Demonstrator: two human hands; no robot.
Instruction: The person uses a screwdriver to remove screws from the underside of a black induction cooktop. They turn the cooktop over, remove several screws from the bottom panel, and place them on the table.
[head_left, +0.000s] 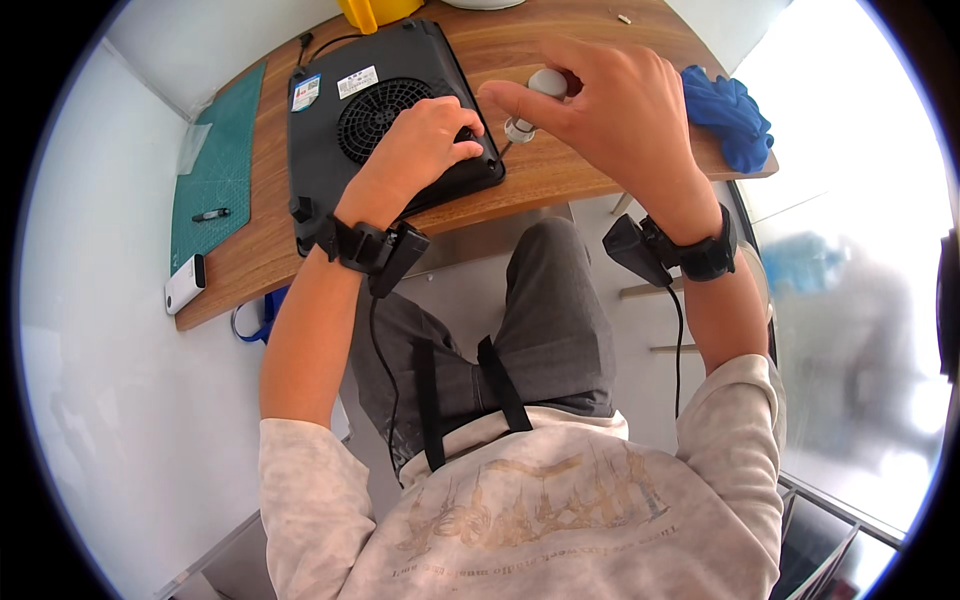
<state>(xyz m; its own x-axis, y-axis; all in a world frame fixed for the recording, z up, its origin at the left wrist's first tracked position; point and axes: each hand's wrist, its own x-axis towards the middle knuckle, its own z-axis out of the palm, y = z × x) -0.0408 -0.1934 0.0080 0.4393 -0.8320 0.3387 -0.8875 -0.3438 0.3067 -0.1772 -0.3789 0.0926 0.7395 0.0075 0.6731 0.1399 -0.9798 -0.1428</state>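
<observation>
Black flat plastic appliance, its round fan grille facing up, lies on the far left part of the brown wood-grain table. Head view: the left hand rests on the casing right of the grille, fingers curled toward the right edge; whether they pinch anything cannot be told. The right hand pinches a screwdriver-like tool with a white cylindrical handle between thumb and fingers. Its thin shaft slants down to the left, toward the casing's near right edge; contact at the tip is unclear.

Recommended practice: steady the casing with the left hand, fingertips away from the tip. Align the shaft with the fastener, if one is seated there, before turning. Apply light, even pressure to limit slipping.

Markings: a white rectangular label lies beyond the grille; a blue-and-white label lies left of it. Their print is too small to read reliably. Brown lettering crosses the pale shirt below a printed drawing.
</observation>
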